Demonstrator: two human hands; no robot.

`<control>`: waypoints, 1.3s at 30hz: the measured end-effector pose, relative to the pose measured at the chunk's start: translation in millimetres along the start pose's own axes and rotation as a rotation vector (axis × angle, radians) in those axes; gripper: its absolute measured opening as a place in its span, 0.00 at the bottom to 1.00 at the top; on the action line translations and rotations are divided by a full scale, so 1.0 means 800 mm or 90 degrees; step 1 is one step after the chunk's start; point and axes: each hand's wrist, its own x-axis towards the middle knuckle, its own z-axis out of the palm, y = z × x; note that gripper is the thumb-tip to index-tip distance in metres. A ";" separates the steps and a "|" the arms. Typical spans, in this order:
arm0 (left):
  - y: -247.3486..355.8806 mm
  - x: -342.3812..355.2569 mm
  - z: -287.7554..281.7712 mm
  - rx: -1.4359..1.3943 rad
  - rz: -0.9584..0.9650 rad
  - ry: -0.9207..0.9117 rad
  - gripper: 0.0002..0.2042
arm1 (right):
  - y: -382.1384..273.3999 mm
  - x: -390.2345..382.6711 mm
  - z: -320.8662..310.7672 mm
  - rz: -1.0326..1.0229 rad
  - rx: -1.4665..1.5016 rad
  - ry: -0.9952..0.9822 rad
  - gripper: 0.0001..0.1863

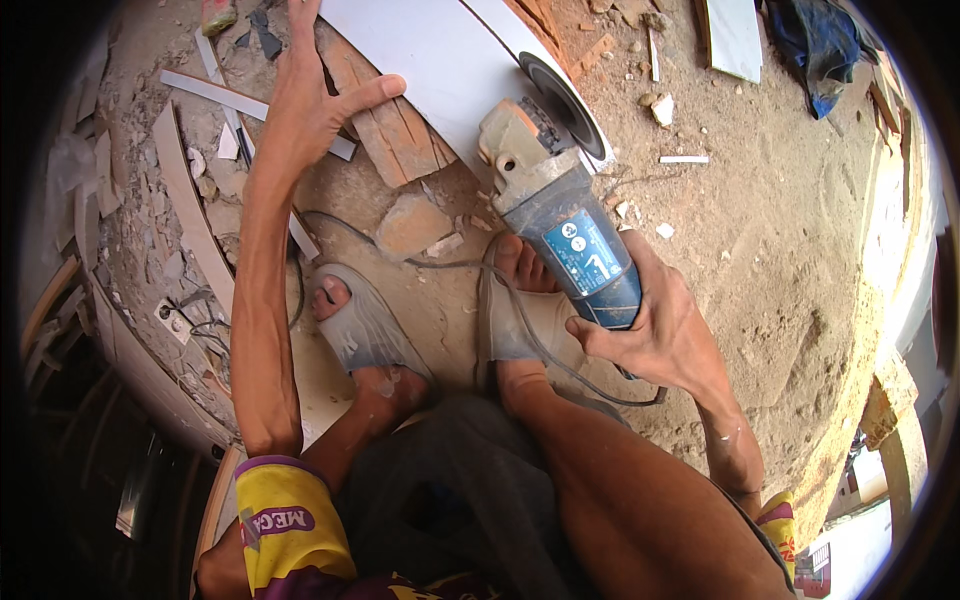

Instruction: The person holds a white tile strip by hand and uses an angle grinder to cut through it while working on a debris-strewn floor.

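My right hand (650,315) is wrapped round the rear body of a blue angle grinder (585,250). Its dark cutting disc (560,95) stands on edge at the right side of a long white tile (430,60), over a dark line along it. My left hand (315,105) is at the tile's left side, thumb stretched out to the edge and a finger pointing away from me; the other fingers are hidden. Beneath the tile's near left edge lies a reddish-brown block (395,140). The grinder's cord (520,310) loops back past my feet.
My sandalled feet (365,320) stand close to the cord. Narrow offcut strips (215,95) and rubble lie at left, near a socket outlet (173,322). A broken stone piece (412,225) sits before my feet. Another white piece (733,40) and blue cloth (815,50) lie far right on sandy ground.
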 end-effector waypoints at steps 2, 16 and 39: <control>0.001 0.000 -0.002 0.006 -0.021 -0.007 0.77 | 0.002 -0.001 0.001 -0.004 0.001 0.005 0.39; -0.003 0.000 0.002 -0.018 0.017 0.019 0.76 | 0.003 -0.004 0.000 -0.009 -0.001 0.003 0.39; -0.018 0.000 0.006 -0.006 0.016 0.028 0.77 | 0.008 -0.011 0.003 -0.005 0.002 0.001 0.40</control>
